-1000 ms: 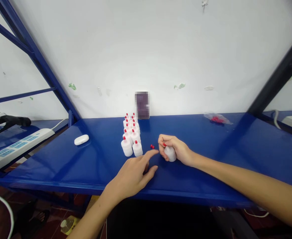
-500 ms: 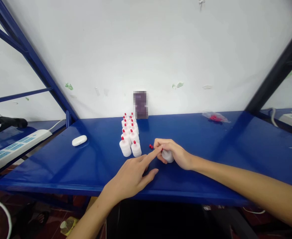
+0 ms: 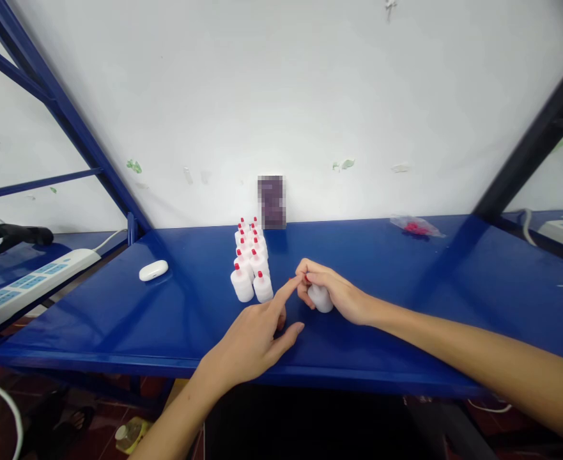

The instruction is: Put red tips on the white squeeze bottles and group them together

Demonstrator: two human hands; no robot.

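My right hand (image 3: 331, 291) is wrapped round a small white bottle (image 3: 320, 299) standing on the blue table (image 3: 406, 300), with a red cap at its fingertips. My left hand (image 3: 255, 338) rests on the table with its forefinger stretched out and thumb apart; the fingertip reaches the loose red caps (image 3: 291, 280) beside the right hand's fingers. Just left of both hands stands a double row of several white bottles with red caps (image 3: 250, 265).
A white earbud case (image 3: 153, 270) lies to the left. A clear bag of red caps (image 3: 414, 225) lies at the back right. A blurred dark object (image 3: 271, 201) leans on the wall. White power strips (image 3: 27, 287) sit on side shelves; blue frame struts rise at both sides.
My left forefinger has slid forward and right until it meets the loose red caps and the right fingertips. The right hand with its bottle shifted slightly left.
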